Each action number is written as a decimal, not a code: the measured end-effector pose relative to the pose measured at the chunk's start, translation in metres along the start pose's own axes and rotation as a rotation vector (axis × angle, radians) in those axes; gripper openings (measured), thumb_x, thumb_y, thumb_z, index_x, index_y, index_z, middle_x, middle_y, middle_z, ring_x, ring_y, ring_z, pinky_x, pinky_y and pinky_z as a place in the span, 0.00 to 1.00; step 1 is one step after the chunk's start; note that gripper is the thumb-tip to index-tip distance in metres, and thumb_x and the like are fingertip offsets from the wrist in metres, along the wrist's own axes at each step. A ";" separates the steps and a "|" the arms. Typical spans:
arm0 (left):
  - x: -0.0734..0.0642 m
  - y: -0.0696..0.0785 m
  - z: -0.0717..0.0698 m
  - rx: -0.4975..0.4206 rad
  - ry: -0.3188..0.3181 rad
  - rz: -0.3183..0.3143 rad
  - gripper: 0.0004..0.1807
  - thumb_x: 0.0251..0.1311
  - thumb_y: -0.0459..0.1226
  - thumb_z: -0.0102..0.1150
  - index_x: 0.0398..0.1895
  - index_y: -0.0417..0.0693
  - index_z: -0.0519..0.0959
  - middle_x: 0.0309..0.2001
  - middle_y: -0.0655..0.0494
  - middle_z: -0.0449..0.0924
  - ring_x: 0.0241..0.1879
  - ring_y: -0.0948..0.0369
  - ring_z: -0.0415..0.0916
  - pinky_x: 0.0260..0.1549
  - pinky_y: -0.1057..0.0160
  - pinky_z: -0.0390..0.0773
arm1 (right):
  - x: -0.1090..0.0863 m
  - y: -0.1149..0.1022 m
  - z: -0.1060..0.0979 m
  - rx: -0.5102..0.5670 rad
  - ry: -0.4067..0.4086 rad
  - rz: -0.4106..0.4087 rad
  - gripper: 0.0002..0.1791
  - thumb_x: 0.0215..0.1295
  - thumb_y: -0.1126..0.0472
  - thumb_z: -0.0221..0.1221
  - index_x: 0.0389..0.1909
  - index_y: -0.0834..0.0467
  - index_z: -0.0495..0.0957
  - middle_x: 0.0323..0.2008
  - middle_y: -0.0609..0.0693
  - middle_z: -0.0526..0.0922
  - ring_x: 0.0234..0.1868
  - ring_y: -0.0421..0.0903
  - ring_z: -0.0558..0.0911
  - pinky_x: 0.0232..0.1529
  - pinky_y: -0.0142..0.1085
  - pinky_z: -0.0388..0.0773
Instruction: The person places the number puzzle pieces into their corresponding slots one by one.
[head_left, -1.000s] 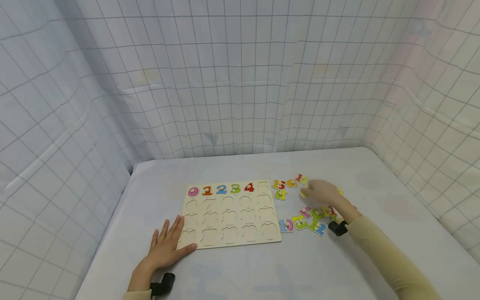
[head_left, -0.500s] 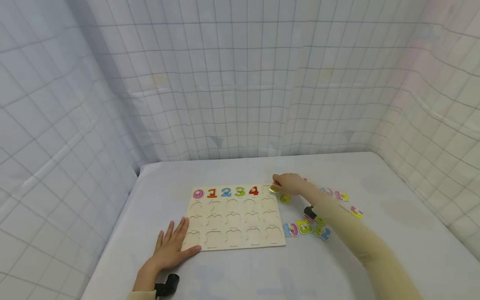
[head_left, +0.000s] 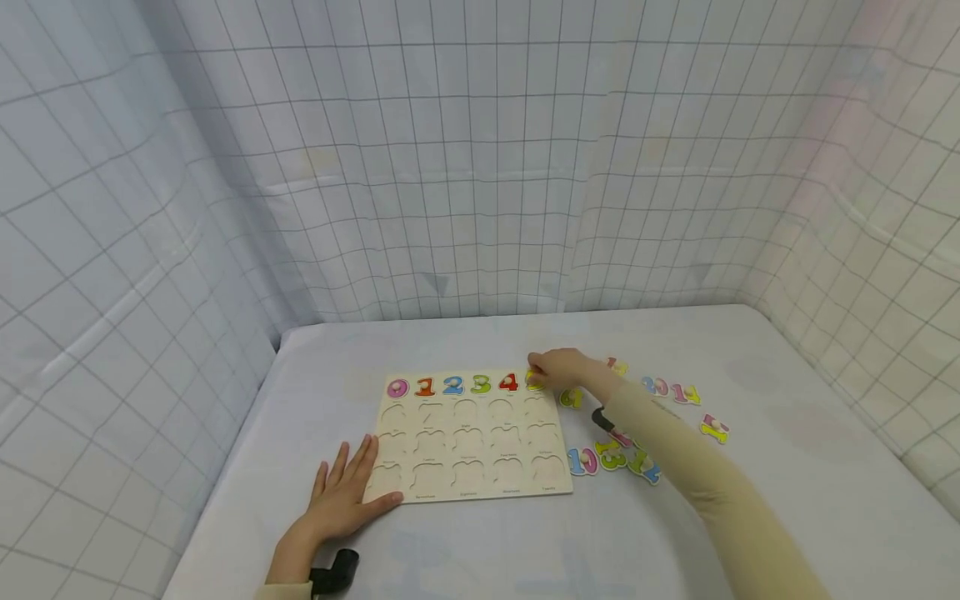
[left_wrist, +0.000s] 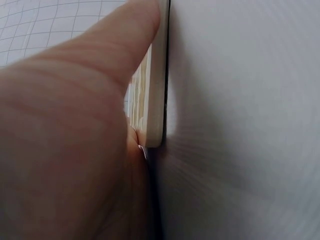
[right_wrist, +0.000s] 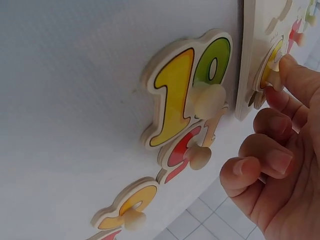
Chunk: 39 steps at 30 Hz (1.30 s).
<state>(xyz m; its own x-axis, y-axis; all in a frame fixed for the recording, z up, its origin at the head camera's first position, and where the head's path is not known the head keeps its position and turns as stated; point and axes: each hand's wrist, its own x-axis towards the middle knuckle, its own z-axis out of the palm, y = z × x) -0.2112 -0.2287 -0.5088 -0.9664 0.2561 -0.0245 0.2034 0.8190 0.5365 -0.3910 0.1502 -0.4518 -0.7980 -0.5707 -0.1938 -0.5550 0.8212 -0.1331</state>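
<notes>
A pale wooden number puzzle board lies on the white table. Its top row holds the pieces 0, 1, 2, 3 and 4. My right hand is over the top right recess, thumb and forefinger pinching the knob of a yellow number piece; the other fingers are curled. The piece lies at the board's surface, but whether it is fully seated I cannot tell. My left hand rests spread at the board's lower left corner, thumb along the front edge.
Loose knobbed pieces lie right of the board, among them a 10, a 13 and a 12. Close to my right hand is a yellow-and-green piece. Gridded white cloth walls stand behind and beside the table.
My right hand has moved left from the loose pieces to the board's top right recess, bringing the yellow number piece. The left hand keeps its place on the board. The head view has shifted slightly.
</notes>
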 end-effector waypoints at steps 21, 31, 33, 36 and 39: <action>0.004 0.000 -0.003 0.050 -0.081 -0.047 0.57 0.55 0.66 0.52 0.75 0.40 0.42 0.75 0.43 0.37 0.71 0.41 0.24 0.61 0.40 0.19 | -0.038 0.039 -0.004 0.343 0.104 0.176 0.23 0.72 0.39 0.43 0.41 0.56 0.71 0.22 0.49 0.77 0.20 0.44 0.72 0.24 0.37 0.68; 0.003 0.004 -0.007 0.034 -0.081 -0.046 0.56 0.56 0.63 0.54 0.74 0.38 0.42 0.74 0.42 0.37 0.71 0.41 0.24 0.60 0.39 0.21 | -0.107 0.070 0.000 0.351 0.122 0.300 0.24 0.71 0.42 0.47 0.42 0.60 0.74 0.24 0.48 0.73 0.26 0.45 0.70 0.27 0.38 0.68; 0.003 0.003 -0.007 0.035 -0.079 -0.044 0.56 0.56 0.63 0.54 0.75 0.38 0.42 0.74 0.42 0.37 0.71 0.41 0.24 0.60 0.39 0.21 | -0.120 0.073 0.004 0.350 0.092 0.303 0.25 0.70 0.41 0.48 0.42 0.60 0.75 0.26 0.48 0.73 0.28 0.45 0.71 0.29 0.38 0.68; 0.004 0.001 -0.006 0.045 -0.079 -0.042 0.56 0.56 0.64 0.53 0.75 0.39 0.42 0.74 0.42 0.37 0.71 0.41 0.24 0.60 0.39 0.21 | -0.137 0.076 0.012 0.346 0.041 0.294 0.27 0.68 0.38 0.50 0.42 0.60 0.76 0.28 0.48 0.74 0.29 0.44 0.72 0.30 0.37 0.69; 0.004 0.000 -0.005 0.043 -0.076 -0.036 0.56 0.56 0.64 0.53 0.75 0.39 0.43 0.74 0.42 0.38 0.71 0.41 0.24 0.60 0.38 0.21 | -0.151 0.076 0.018 0.377 -0.002 0.272 0.25 0.65 0.39 0.54 0.38 0.59 0.76 0.25 0.48 0.73 0.24 0.43 0.69 0.26 0.36 0.67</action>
<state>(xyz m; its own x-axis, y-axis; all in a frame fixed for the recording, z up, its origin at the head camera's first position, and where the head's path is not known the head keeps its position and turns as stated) -0.2159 -0.2299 -0.5044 -0.9587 0.2632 -0.1082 0.1769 0.8491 0.4977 -0.3079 0.2986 -0.4498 -0.9023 -0.3345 -0.2722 -0.2007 0.8843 -0.4215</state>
